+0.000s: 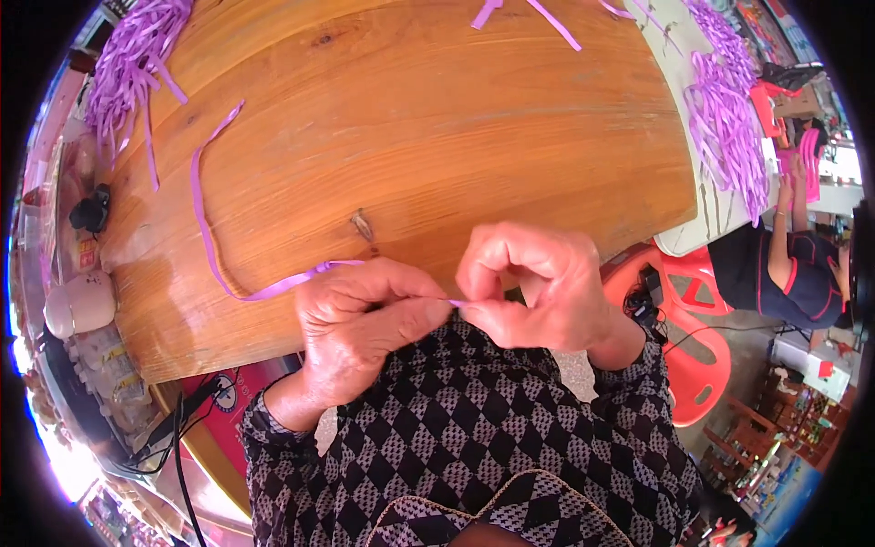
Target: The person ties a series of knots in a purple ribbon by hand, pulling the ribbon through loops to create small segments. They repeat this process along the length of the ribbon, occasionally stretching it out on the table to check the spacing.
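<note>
A purple ribbon point(202, 202) curves over the wooden table and runs up into my left hand point(360, 319), which pinches it between thumb and fingers. My right hand point(542, 287) is closed in a pinch on a short bit of the same ribbon, its fingertips almost touching those of the left. Only a small stretch of purple shows between the two pinches. Both hands are held just off the table's near edge, in front of my patterned top. What lies inside the curled fingers is hidden.
The wooden table point(437, 118) fills the middle. Purple ribbon bundles hang at the far left point(137, 68) and on a pale table point(679, 239) at the right. Beside me stands a red plastic chair point(697, 365). A white rounded object point(82, 304) sits at left. Another person point(802, 278) is at right.
</note>
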Demonstrator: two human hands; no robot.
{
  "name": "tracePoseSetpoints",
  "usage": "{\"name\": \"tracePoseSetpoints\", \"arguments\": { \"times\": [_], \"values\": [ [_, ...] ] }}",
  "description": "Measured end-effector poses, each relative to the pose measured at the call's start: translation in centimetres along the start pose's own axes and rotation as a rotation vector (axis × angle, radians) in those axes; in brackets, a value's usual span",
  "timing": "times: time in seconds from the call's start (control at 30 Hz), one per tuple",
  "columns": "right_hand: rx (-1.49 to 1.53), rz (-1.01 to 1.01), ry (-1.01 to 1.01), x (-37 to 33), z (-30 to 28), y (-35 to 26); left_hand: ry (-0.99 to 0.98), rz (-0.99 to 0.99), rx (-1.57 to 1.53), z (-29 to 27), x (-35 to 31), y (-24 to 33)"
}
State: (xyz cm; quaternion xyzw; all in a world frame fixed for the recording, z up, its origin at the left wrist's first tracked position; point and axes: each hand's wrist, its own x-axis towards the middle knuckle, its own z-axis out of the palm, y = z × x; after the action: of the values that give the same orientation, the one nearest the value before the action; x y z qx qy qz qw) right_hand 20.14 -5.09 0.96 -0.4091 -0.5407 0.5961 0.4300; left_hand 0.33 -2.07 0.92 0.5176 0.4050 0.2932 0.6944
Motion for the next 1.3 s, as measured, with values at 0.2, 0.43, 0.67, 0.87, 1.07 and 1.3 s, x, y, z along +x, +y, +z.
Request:
{"name": "tracePoseSetpoints", "arguments": {
  "times": [0.2,0.43,0.67,0.87,1.07,1.3],
  "values": [
    [0.166,0.149,0.09,-0.8,0.5,-0.4,-0.141,0.316,0.293,0.1,0.2,-0.5],
    [-0.436,-0.053,0.591,-0.7,-6.1,-1.3,0.148,0.607,0.847,-5.9,-1.6,1.8],
    [-1.178,-0.492,0.486,2.4,-3.1,-0.4,0.303,0.524,1.232,-6.1,-1.2,-0.5],
    [-0.839,-0.615,0.12,4.5,2.2,0.7,0.267,0.618,1.111,-5.1,-1.2,-0.8],
    [-0.537,-0.343,-0.056,4.2,3.6,1.0,0.191,0.764,0.995,-3.8,-1.6,0.5],
    [-0.549,-0.364,-0.059,3.6,3.1,0.1,0.145,0.705,0.996,-2.4,-1.1,0.6]
  ]
}}
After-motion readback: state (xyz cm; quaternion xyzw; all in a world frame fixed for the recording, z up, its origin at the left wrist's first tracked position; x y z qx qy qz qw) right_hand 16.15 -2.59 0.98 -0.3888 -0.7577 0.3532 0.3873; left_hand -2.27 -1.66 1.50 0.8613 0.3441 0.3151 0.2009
